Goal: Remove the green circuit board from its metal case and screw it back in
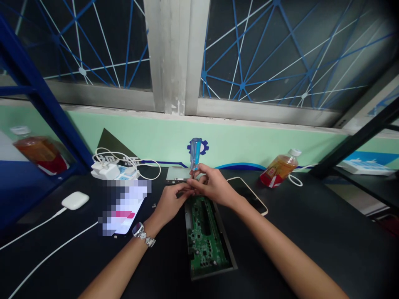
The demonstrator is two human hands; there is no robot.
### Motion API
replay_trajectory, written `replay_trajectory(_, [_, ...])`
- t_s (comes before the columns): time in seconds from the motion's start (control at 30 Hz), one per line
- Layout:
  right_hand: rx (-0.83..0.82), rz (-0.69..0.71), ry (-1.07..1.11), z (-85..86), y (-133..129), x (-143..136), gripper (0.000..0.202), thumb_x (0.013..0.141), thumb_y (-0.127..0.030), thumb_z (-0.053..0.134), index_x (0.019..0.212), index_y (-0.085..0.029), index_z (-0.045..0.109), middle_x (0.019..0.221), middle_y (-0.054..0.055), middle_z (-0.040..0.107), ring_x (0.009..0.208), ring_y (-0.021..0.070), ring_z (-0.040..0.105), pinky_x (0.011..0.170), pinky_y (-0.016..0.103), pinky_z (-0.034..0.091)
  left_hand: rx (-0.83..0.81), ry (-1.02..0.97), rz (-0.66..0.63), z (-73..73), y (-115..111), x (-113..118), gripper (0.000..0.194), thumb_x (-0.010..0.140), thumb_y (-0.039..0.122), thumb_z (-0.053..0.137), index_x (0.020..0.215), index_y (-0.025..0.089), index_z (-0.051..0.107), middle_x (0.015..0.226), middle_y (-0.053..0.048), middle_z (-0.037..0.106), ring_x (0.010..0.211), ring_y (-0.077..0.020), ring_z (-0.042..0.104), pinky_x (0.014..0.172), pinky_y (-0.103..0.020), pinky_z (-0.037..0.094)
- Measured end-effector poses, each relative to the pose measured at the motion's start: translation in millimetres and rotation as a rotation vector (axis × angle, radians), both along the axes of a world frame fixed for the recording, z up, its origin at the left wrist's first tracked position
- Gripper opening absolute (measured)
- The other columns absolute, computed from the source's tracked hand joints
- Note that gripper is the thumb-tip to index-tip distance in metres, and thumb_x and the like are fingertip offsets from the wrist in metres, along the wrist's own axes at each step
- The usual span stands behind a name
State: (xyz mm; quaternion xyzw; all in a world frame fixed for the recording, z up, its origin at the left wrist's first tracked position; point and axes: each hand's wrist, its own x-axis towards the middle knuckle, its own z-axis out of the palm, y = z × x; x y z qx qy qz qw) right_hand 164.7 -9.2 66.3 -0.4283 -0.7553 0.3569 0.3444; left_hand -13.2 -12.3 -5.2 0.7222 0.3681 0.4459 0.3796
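Observation:
A screwdriver (pixel 195 154) with a clear blue handle stands upright, handle up, above the far end of a green circuit board (pixel 204 241) in a metal frame. My right hand (pixel 215 187) is closed around the lower part of the screwdriver; its tip is hidden by my fingers. Just beside it, my left hand (pixel 171 201) has its fingers pinched together at the board's far end, and what they hold cannot be made out. Behind both hands lies a flat silver-grey metal piece (pixel 177 173). Small screws (pixel 153 205) rest left of my left hand.
On the left are a lit phone (pixel 127 211), a white charging case (pixel 75 200) with a cable, and a power strip (pixel 127 172) with plugs. A dark phone (pixel 249 195) and a drink bottle (pixel 279 168) are on the right. Another bottle (pixel 40 151) appears far left.

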Motion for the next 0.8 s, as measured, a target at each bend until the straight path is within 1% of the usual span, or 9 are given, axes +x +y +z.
replay_trajectory(0.1, [-0.038,-0.027,-0.008,1.9,-0.6,-1.0,0.018,0.087,-0.035,0.062,0.084,-0.018,0.057,0.060,-0.002,0.062,0.054,0.0141,0.065,0.051,0.023,0.047,-0.001,-0.030,0.030,0.8,-0.2,2.6,0.013,0.088,0.028,0.066,0.092,0.019,0.074,0.089,-0.005,0.077,0.081,-0.0202,0.072,0.078,-0.028,0.055])
replay_trajectory(0.17, [-0.063,0.004,0.000,3.9,-1.9,-0.7,0.017,0.090,-0.033,0.059,0.083,-0.017,0.058,0.056,-0.002,0.060,0.052,0.0138,0.064,0.051,0.023,0.047,0.001,-0.035,0.049,2.2,-0.5,4.3,0.012,0.087,0.027,0.067,0.089,0.018,0.074,0.087,-0.005,0.077,0.079,-0.0199,0.072,0.076,-0.028,0.055])
replay_trajectory(0.27, [-0.063,0.069,0.026,5.5,-4.3,-0.1,0.016,0.093,-0.032,0.054,0.091,-0.017,0.060,0.067,0.000,0.064,0.052,0.0124,0.064,0.051,0.023,0.048,0.020,-0.025,0.076,2.4,-0.1,7.2,0.010,0.086,0.026,0.068,0.087,0.018,0.073,0.085,-0.004,0.077,0.077,-0.0193,0.071,0.075,-0.028,0.053])
replay_trajectory(0.37, [-0.064,0.106,0.027,4.8,-6.0,-1.3,0.017,0.094,-0.032,0.052,0.098,-0.018,0.060,0.080,0.002,0.069,0.054,0.0115,0.065,0.051,0.023,0.048,0.048,-0.013,0.105,-2.3,2.7,11.0,0.010,0.085,0.023,0.067,0.079,0.016,0.071,0.079,-0.002,0.075,0.072,-0.0177,0.068,0.071,-0.027,0.051])
replay_trajectory(0.47, [-0.056,0.105,-0.002,3.8,-6.6,-4.0,0.017,0.093,-0.032,0.053,0.096,-0.017,0.062,0.074,0.001,0.069,0.055,0.0116,0.065,0.054,0.023,0.049,0.037,-0.007,0.103,-8.4,6.5,15.1,0.017,0.086,0.022,0.064,0.070,0.015,0.068,0.070,-0.002,0.072,0.065,-0.0166,0.065,0.063,-0.025,0.049])
replay_trajectory(0.53, [-0.028,0.068,-0.017,3.3,-6.0,-5.3,0.017,0.092,-0.032,0.055,0.093,-0.017,0.064,0.069,0.001,0.068,0.057,0.0124,0.065,0.056,0.023,0.049,0.004,-0.034,0.077,-10.1,7.9,17.1,0.014,0.085,0.021,0.065,0.075,0.014,0.070,0.071,-0.002,0.073,0.067,-0.0178,0.067,0.063,-0.025,0.050])
replay_trajectory(0.6, [0.007,-0.013,-0.028,2.9,-4.4,-5.1,0.016,0.089,-0.032,0.060,0.092,-0.017,0.065,0.067,0.000,0.067,0.057,0.0132,0.065,0.056,0.024,0.049,-0.033,-0.071,0.035,-9.1,7.6,17.5,0.011,0.085,0.022,0.066,0.085,0.014,0.073,0.080,-0.004,0.076,0.075,-0.0203,0.070,0.069,-0.027,0.053])
replay_trajectory(0.7, [0.050,-0.124,-0.022,1.8,-0.8,-2.1,0.017,0.080,-0.032,0.071,0.086,-0.018,0.063,0.069,0.000,0.068,0.056,0.0131,0.065,0.053,0.023,0.047,-0.063,-0.092,-0.010,-4.6,4.4,13.6,0.016,0.085,0.026,0.068,0.095,0.016,0.075,0.091,-0.006,0.078,0.085,-0.0226,0.072,0.078,-0.030,0.055])
replay_trajectory(0.8, [0.012,-0.102,0.031,0.8,2.5,2.1,0.018,0.078,-0.030,0.074,0.081,-0.019,0.060,0.066,0.000,0.068,0.058,0.0143,0.066,0.053,0.023,0.048,-0.071,-0.068,-0.026,-0.2,1.3,5.5,0.019,0.087,0.030,0.066,0.097,0.016,0.075,0.095,-0.007,0.078,0.088,-0.0219,0.073,0.082,-0.031,0.056])
